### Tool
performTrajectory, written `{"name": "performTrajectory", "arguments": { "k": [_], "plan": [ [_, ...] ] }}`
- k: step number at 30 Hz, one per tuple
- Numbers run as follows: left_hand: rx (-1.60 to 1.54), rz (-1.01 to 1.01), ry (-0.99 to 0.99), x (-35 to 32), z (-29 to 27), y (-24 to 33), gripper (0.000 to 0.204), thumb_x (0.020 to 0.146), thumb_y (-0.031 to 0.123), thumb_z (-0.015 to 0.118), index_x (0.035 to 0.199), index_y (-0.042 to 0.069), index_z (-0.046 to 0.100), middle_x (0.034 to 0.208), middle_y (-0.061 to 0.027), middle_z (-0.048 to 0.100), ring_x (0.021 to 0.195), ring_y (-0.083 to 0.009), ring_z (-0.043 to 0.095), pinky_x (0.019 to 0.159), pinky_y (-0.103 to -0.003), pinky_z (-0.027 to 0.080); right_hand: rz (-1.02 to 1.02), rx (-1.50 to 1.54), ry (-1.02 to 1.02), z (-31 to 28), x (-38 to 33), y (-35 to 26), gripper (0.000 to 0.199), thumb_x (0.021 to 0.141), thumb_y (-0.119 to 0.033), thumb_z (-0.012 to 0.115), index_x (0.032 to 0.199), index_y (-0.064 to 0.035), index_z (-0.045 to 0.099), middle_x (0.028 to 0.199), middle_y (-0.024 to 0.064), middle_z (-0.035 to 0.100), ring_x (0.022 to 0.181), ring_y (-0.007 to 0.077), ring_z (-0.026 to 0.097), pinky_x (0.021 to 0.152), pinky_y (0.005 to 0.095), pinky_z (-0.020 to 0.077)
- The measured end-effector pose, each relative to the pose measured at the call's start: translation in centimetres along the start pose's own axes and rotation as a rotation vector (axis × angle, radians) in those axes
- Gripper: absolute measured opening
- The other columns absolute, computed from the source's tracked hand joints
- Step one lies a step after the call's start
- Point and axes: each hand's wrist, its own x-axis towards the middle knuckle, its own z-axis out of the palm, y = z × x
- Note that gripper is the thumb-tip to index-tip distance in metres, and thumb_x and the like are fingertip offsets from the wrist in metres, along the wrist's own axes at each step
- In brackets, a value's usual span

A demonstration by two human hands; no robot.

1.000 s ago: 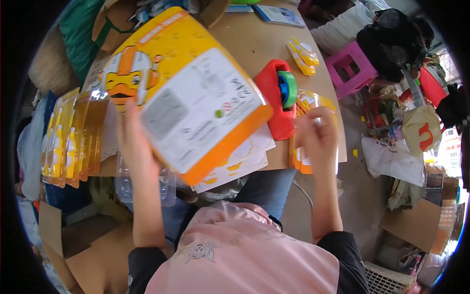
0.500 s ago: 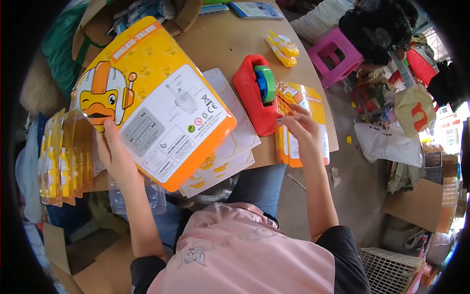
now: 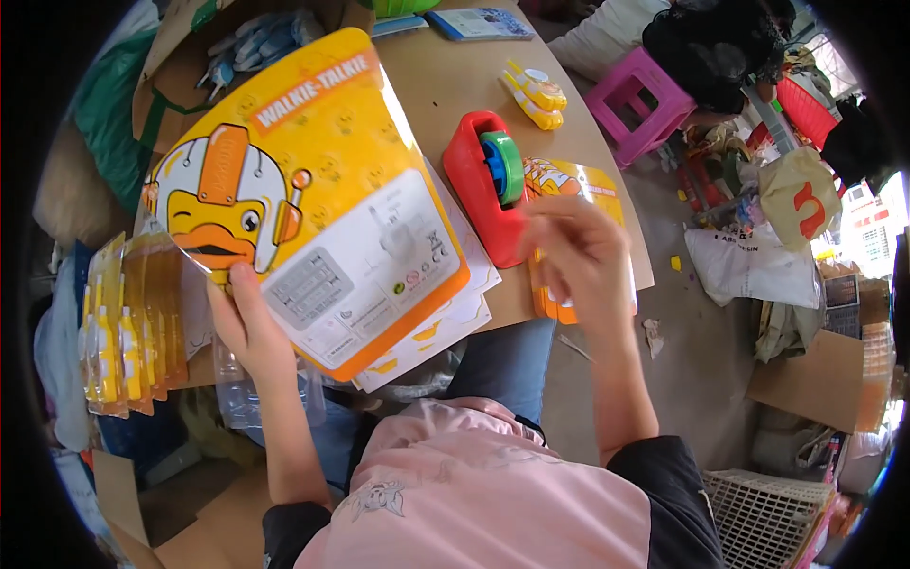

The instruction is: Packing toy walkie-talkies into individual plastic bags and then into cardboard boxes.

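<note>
My left hand (image 3: 254, 332) grips the lower left edge of a large yellow and orange packaging card (image 3: 370, 123). A cartoon duck in a helmet and a white printed panel show on the card, which is tilted above the table. My right hand (image 3: 588, 256) is slightly blurred, with its fingers bent and drawn together by the near end of a red tape dispenser (image 3: 464, 161). Whatever its fingertips hold cannot be made out. A green-rimmed tape roll (image 3: 513, 171) sits in the dispenser. Similar yellow cards (image 3: 611, 204) lie partly under my right hand. Printed white sheets (image 3: 464, 318) lie beneath the held card.
Yellow and white toys (image 3: 538, 100) lie toward the table's far side. Blister packs (image 3: 123, 341) stand at the left edge, near clear plastic shells (image 3: 248, 384). A cardboard box (image 3: 166, 100) of bluish items stands far left. A pink stool (image 3: 630, 109) is beyond the table's right edge.
My right hand has turned and curled near the dispenser's front end. The card in my left hand has shifted slightly right and tilted differently.
</note>
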Motion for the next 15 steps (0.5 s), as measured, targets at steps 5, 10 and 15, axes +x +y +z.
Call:
{"name": "performTrajectory", "arguments": {
  "k": [5, 10, 15],
  "plan": [
    [0.062, 0.140, -0.119, -1.4, -0.5, 0.5, 0.036, 0.096, 0.018, 0.045, 0.126, -0.002, 0.042, 0.112, -0.0107, 0.055, 0.094, -0.0136, 0.054, 0.082, -0.027, 0.044, -0.051, 0.271, -0.155, 3.7, 2.2, -1.0, 0.057, 0.090, -0.010, 0.057, 0.139, -0.0055, 0.031, 0.072, 0.0141, 0.062, 0.037, 0.0020, 0.034, 0.040, 0.0179, 0.0331],
    [0.057, 0.244, -0.104, -1.8, -0.6, 0.9, 0.034, 0.094, 0.015, 0.045, 0.122, -0.005, 0.043, 0.111, -0.0118, 0.056, 0.093, -0.0146, 0.054, 0.081, -0.027, 0.044, 0.020, 0.292, -0.179, 4.6, 3.4, -0.8, 0.056, 0.088, -0.016, 0.061, 0.136, -0.0016, 0.034, 0.070, 0.0111, 0.063, 0.035, 0.0023, 0.036, 0.038, 0.0177, 0.0329],
    [0.020, 0.364, -0.142, -2.6, -2.2, 1.8, 0.035, 0.093, 0.017, 0.047, 0.119, -0.006, 0.044, 0.110, -0.0161, 0.055, 0.096, -0.0200, 0.056, 0.084, -0.032, 0.045, 0.145, 0.151, -0.244, 4.4, 3.9, -2.5, 0.028, 0.088, -0.020, 0.061, 0.102, 0.0043, 0.055, 0.056, 0.0056, 0.057, 0.033, 0.0052, 0.040, 0.033, 0.0196, 0.0289]
  ]
}}
